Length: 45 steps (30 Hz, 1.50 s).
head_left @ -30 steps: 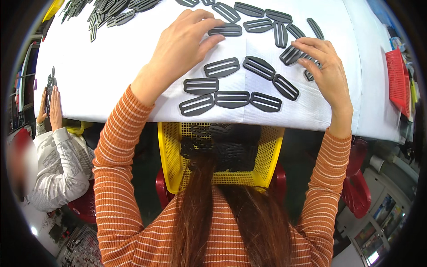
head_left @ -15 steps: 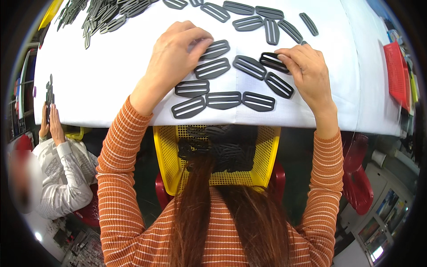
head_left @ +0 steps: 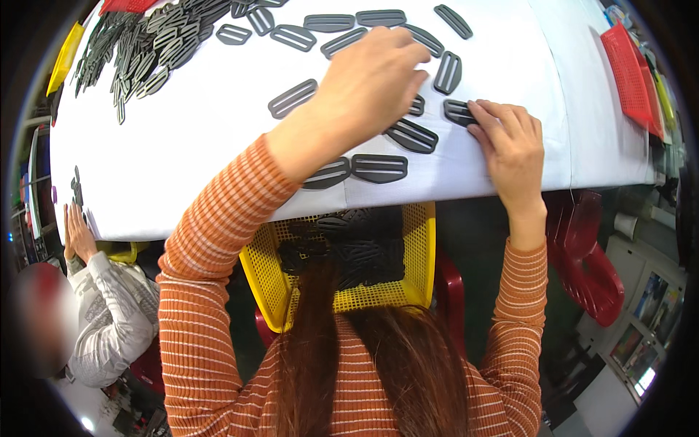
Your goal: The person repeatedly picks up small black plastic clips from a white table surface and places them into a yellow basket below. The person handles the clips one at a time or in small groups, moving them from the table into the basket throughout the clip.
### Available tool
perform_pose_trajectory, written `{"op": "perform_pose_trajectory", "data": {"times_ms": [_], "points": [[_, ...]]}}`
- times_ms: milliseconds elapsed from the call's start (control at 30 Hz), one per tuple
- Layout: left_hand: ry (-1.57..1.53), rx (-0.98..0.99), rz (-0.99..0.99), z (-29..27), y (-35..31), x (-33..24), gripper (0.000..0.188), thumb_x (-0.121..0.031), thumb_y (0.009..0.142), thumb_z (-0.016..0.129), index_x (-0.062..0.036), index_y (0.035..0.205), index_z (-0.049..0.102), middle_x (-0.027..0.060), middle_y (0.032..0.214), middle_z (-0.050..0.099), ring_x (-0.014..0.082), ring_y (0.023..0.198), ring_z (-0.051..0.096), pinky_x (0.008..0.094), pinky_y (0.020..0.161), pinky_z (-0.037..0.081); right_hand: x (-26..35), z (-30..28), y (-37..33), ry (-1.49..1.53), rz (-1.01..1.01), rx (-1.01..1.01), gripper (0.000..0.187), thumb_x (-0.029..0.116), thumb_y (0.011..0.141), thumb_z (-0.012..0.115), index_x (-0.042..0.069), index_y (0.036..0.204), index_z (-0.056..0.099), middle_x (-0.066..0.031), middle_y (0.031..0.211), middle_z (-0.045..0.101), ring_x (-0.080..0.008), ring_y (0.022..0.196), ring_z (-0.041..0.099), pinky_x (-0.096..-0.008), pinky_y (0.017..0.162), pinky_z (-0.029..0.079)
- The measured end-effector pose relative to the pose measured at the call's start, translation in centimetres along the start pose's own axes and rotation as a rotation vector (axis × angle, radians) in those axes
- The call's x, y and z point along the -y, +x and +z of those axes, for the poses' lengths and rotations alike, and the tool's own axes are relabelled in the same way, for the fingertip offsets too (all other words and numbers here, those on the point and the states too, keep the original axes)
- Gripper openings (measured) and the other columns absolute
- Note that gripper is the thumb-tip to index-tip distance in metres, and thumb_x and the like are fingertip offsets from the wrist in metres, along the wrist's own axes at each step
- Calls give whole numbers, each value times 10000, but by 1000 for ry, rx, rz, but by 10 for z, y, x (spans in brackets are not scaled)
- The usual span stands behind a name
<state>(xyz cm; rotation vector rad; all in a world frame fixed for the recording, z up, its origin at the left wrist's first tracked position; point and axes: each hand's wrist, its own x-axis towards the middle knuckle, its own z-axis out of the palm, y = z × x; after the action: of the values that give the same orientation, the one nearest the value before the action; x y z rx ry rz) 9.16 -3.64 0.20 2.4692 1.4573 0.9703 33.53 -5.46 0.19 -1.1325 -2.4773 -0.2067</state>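
Your right hand (head_left: 513,149) is on a black buckle (head_left: 455,110), thumb and fingertips closed on its right end, the other end sticking out to the left. That buckle lies over the right half of the white table (head_left: 211,131), a little in from the near edge. Across to your left hand (head_left: 378,76): it's out over the middle, palm down, fingers half curled, a narrow gap between thumb and forefinger. Whether anything sits under those fingers, I can't tell; the hand covers the spot.

Below it, two buckles poke out partly hidden, and toward the near edge a pair (head_left: 379,168) lies end to end, one partly behind your forearm. Loose buckles (head_left: 329,23) arc along the far edge, and there's a big heap (head_left: 156,51) at the far left corner. A yellow basket (head_left: 420,251) sits just below the near edge with more buckles inside. Over at the near left corner, a co-worker's hands (head_left: 80,231) are together beside a few dark pieces (head_left: 76,186). A red basket (head_left: 628,76) rests at the right edge.
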Motion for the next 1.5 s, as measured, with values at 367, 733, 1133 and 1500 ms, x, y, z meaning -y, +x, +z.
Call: {"op": "perform_pose_trajectory", "data": {"times_ms": [367,733,1133,1500], "points": [[323,144,86,36,21,-29,260,-214,887,671,45,912,649,130,855,666,270,819,672,375,692,565,1,6,-12,341,397,-108,121,104,885,672,53,980,729,-72,951,642,-244,897,598,-368,796,456],[-152,32,-208,-37,0,19,261,-240,941,666,-70,1129,731,85,1002,746,150,833,679,274,720,535,4,22,2,428,277,-75,309,237,983,567,147,1269,640,-111,1301,605,-281,1262,513,-435,1058,393],[35,325,-294,-92,-148,58,1293,-809,535,738,-189,1561,255,205,1597,242,398,1495,150,621,1191,96,44,46,10,142,73,199,823,778,799,525,306,1470,450,-103,1537,369,-389,1458,243,-763,1089,103],[-29,173,-113,-39,-124,8,1173,-645,647,791,-108,1547,263,220,1519,327,423,1438,277,550,1192,224,114,44,18,411,-10,143,683,567,930,542,99,1423,477,-115,1430,472,-333,1389,381,-594,1152,204]]}}
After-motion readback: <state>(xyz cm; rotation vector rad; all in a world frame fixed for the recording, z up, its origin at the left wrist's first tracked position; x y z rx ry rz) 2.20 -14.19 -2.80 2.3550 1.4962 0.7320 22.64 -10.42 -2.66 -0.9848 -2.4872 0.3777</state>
